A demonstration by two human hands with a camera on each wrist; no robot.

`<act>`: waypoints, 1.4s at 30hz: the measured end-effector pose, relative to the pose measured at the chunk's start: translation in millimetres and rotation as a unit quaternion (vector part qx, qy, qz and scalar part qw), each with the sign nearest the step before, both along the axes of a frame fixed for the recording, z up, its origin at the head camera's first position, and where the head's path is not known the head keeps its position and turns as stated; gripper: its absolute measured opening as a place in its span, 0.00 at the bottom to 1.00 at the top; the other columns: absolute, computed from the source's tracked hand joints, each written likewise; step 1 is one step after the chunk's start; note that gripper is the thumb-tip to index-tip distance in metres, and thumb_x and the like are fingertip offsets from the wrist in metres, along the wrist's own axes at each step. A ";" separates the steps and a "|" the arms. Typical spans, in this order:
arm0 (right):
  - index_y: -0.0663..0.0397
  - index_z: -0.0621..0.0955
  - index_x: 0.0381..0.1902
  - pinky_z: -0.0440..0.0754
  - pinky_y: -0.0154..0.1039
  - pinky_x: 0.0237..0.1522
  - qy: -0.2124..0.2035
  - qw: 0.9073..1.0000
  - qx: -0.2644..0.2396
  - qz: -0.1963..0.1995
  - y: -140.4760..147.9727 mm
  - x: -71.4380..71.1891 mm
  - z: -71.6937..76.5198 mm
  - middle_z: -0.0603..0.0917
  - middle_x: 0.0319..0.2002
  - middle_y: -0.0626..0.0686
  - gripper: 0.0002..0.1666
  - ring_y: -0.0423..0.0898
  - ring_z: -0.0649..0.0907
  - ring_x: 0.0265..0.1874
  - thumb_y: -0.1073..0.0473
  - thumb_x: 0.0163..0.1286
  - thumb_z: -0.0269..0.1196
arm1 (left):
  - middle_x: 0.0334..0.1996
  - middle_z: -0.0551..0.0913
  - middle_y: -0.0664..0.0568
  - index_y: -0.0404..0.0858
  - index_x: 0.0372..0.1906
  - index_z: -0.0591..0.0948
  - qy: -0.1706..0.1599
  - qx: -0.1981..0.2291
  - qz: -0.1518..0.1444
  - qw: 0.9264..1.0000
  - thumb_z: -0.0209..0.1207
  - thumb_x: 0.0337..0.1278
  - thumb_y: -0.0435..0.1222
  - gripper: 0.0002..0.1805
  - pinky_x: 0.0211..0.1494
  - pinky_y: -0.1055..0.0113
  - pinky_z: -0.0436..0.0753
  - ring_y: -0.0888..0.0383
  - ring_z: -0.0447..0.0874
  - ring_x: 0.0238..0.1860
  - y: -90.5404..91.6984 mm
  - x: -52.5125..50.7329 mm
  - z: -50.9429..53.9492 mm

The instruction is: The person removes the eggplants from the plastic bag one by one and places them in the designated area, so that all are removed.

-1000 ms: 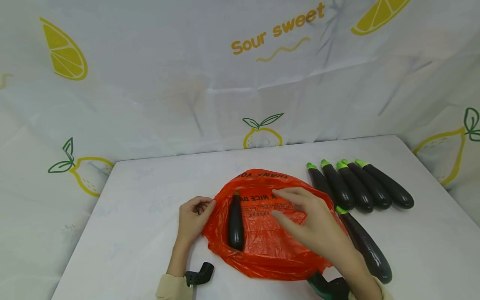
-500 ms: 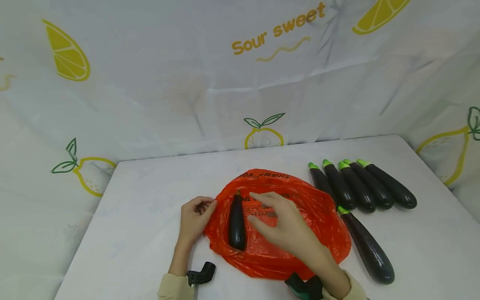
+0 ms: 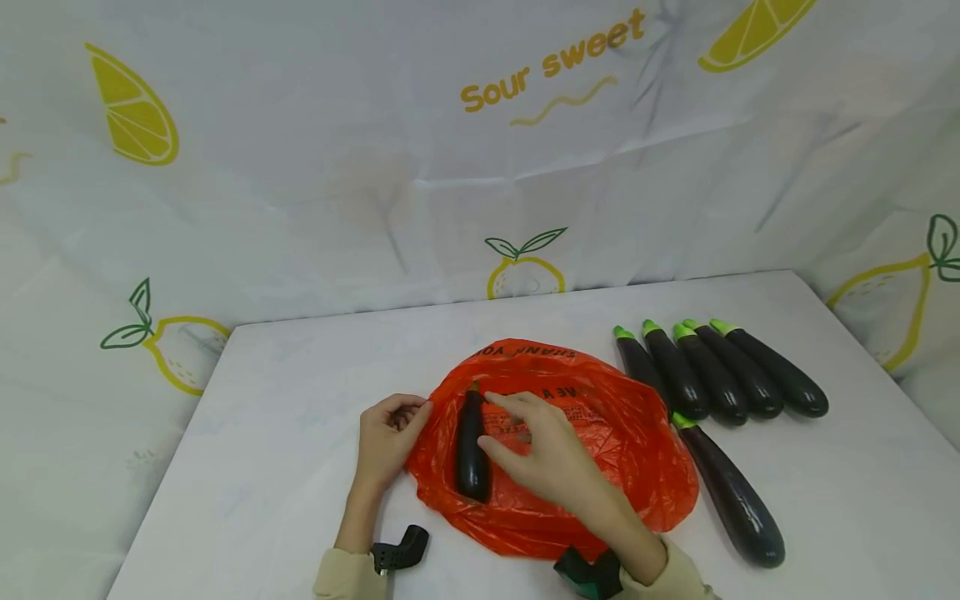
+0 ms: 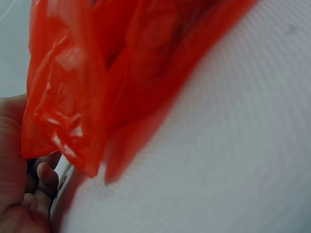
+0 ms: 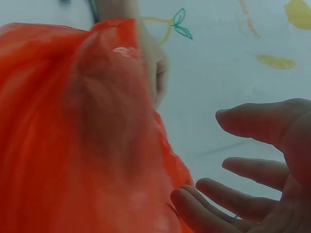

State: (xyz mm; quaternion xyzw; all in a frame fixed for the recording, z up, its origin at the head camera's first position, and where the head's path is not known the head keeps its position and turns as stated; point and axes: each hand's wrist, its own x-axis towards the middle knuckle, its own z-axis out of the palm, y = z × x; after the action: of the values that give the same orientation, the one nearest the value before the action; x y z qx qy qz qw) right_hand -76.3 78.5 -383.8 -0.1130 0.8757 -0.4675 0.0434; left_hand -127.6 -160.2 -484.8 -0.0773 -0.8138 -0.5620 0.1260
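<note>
A red plastic bag (image 3: pixel 630 442) lies on the table with its mouth spread wide. One dark eggplant (image 3: pixel 472 454) is inside, along the bag's left side. My left hand (image 3: pixel 386 437) pinches the left rim of the bag between thumb and curled fingers; in the left wrist view, red film (image 4: pixel 68 92) hangs beside that hand. Over the bag, my right hand (image 3: pixel 551 454) has its thumb and fingers apart, with the tips at the eggplant's right edge. Whether they touch it I cannot tell. In the right wrist view the right hand (image 5: pixel 262 184) holds nothing.
Several eggplants (image 3: pixel 723 375) with green stems lie in a row at the back right of the white table (image 3: pixel 300 375). Another eggplant (image 3: pixel 735 496) lies slantwise just right of the bag. A white sheet with lemon prints (image 3: pixel 337 167) hangs behind.
My right hand has moved left across the bag, from its right part to beside the eggplant inside. The left hand has stayed at the bag's left rim.
</note>
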 end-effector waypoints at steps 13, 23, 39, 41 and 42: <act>0.57 0.76 0.69 0.86 0.37 0.38 -0.004 1.000 0.010 -0.012 -12.7 -2.2 -19.2 0.83 0.54 0.59 0.41 0.50 0.82 0.45 0.50 0.61 0.76 | 0.24 0.82 0.53 0.39 0.35 0.88 0.004 -0.017 0.004 1.000 0.69 0.61 0.36 0.04 0.31 0.74 0.76 0.63 0.73 0.25 -0.1 -0.8 -0.3; 0.62 0.73 0.71 0.78 0.31 0.34 -0.008 0.999 0.032 0.021 -18.2 2.0 -27.8 0.83 0.52 0.58 0.44 0.46 0.80 0.41 0.47 0.63 0.74 | 0.24 0.82 0.50 0.38 0.35 0.89 0.009 -0.008 0.002 1.000 0.69 0.61 0.34 0.03 0.30 0.75 0.75 0.65 0.73 0.25 0.7 -0.3 0.7; 0.69 0.72 0.70 0.78 0.30 0.26 -0.023 0.997 -0.013 0.066 -22.1 1.9 -38.0 0.84 0.49 0.61 0.39 0.39 0.79 0.30 0.54 0.67 0.70 | 0.23 0.82 0.50 0.39 0.34 0.89 -0.002 0.001 0.002 1.000 0.69 0.61 0.35 0.04 0.30 0.75 0.73 0.64 0.72 0.24 0.6 -0.9 0.5; 0.69 0.71 0.71 0.79 0.30 0.24 -0.034 0.997 -0.023 0.067 -21.8 1.6 -37.5 0.83 0.48 0.61 0.39 0.38 0.79 0.27 0.56 0.67 0.70 | 0.23 0.82 0.49 0.39 0.34 0.89 -0.006 0.004 0.003 1.000 0.69 0.62 0.35 0.04 0.30 0.75 0.74 0.64 0.72 0.24 0.7 -0.9 0.4; 0.69 0.71 0.71 0.79 0.30 0.24 -0.039 0.997 -0.027 0.066 -21.5 1.6 -37.0 0.83 0.49 0.62 0.39 0.38 0.79 0.26 0.57 0.67 0.70 | 0.23 0.82 0.49 0.39 0.34 0.89 -0.008 0.005 0.003 1.000 0.69 0.62 0.35 0.04 0.30 0.75 0.74 0.64 0.72 0.24 0.7 -0.9 0.3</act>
State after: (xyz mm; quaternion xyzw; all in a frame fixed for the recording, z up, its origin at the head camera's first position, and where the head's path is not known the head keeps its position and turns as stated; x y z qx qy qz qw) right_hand -74.6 57.1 -420.8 -0.1535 0.8511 -0.4910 0.1051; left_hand -128.5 -159.5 -484.5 -0.0703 -0.8120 -0.5664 0.1217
